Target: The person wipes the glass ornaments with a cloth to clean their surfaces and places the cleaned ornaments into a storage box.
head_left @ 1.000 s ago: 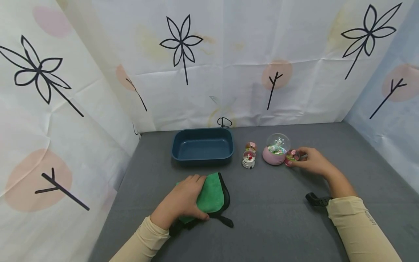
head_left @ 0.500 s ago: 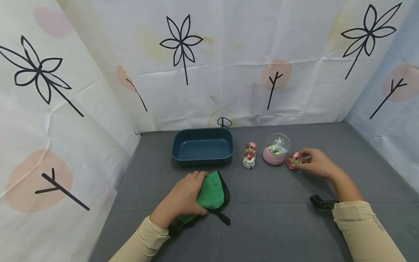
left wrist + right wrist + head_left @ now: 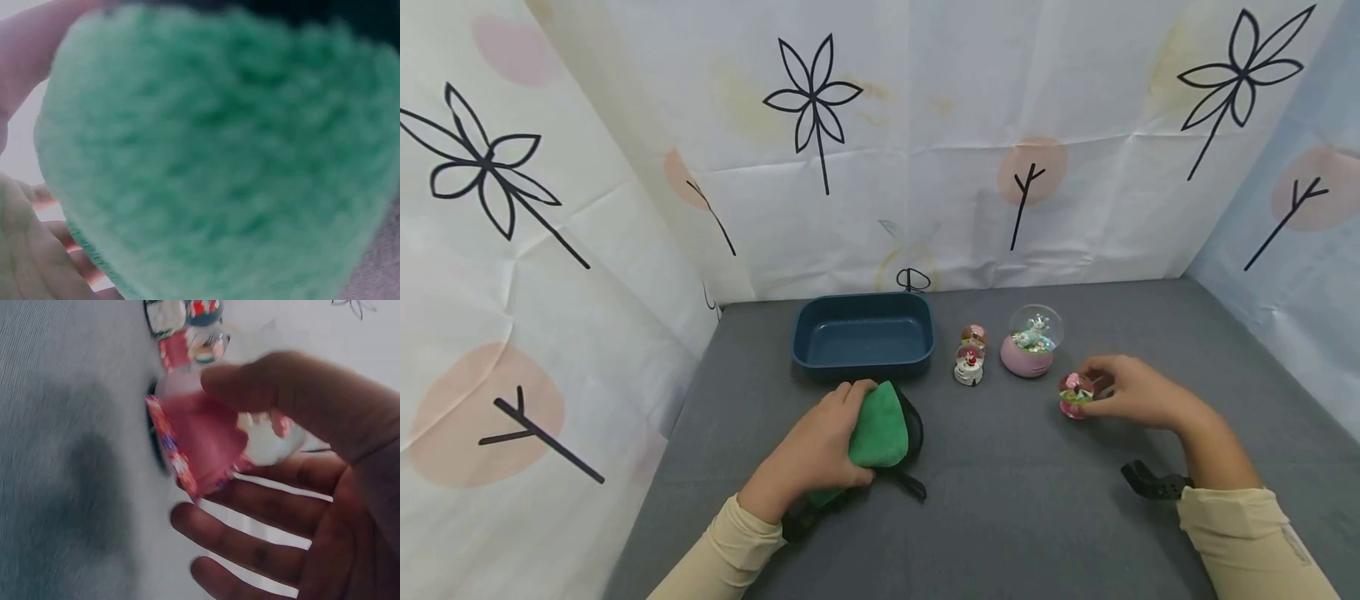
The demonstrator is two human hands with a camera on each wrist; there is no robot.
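Observation:
My left hand [image 3: 820, 442] grips a folded green cloth [image 3: 880, 427] with a black edge and a dark loop; in the left wrist view its fuzzy green face [image 3: 219, 150] fills most of the picture. My right hand [image 3: 1138, 396] pinches a small snow globe [image 3: 1075, 395] with a pink base between thumb and fingers. Seen from the right wrist, the small globe's reddish-pink base [image 3: 203, 431] tilts sideways under the thumb, and the lower fingers stay spread. A larger snow globe [image 3: 1027, 360] on a pink base stands just behind and left of that hand.
A dark blue rectangular tray [image 3: 865, 371] sits at the back of the grey table [image 3: 1000, 500]. Between tray and large globe stand a small white-based snow globe [image 3: 968, 371] and another small globe [image 3: 974, 335] behind it. Patterned cloth walls [image 3: 925, 208] enclose the back and sides.
My right hand has drawn the small pink snow globe away from the large one, toward me and slightly right. The left hand, with the green cloth, has shifted a little forward.

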